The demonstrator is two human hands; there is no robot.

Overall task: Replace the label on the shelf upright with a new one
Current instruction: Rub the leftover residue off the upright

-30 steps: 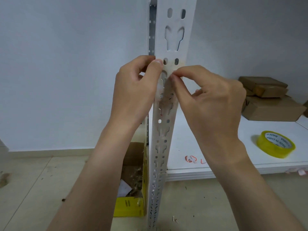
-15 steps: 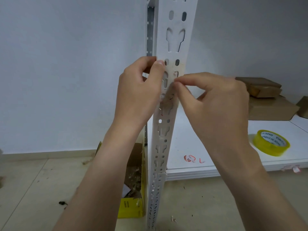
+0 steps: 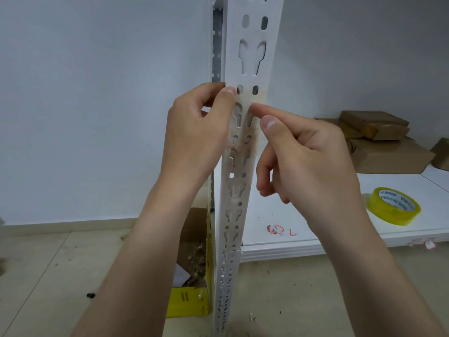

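A white perforated shelf upright [image 3: 252, 45] stands straight ahead. A worn, yellowed label remnant [image 3: 243, 142] with glue stains clings to its front at hand height. My left hand [image 3: 196, 132] grips the upright's left edge, thumb pressed on the front beside the label's top. My right hand [image 3: 303, 159] is at the right side. Its index fingertip touches the label's upper edge, the thumb sits a little below and apart, and the other fingers are curled. I see nothing between the thumb and index finger.
A white shelf board [image 3: 315, 215] lies low on the right. On it are a yellow tape roll [image 3: 393, 205], brown cardboard boxes [image 3: 388, 147] and red marks. An open carton with yellow sides [image 3: 192, 300] sits on the floor left of the upright. Bits of debris dot the floor.
My right thumb and index finger were pinched together at the label's top edge; now the thumb has come away from the finger. My left hand keeps its grip.
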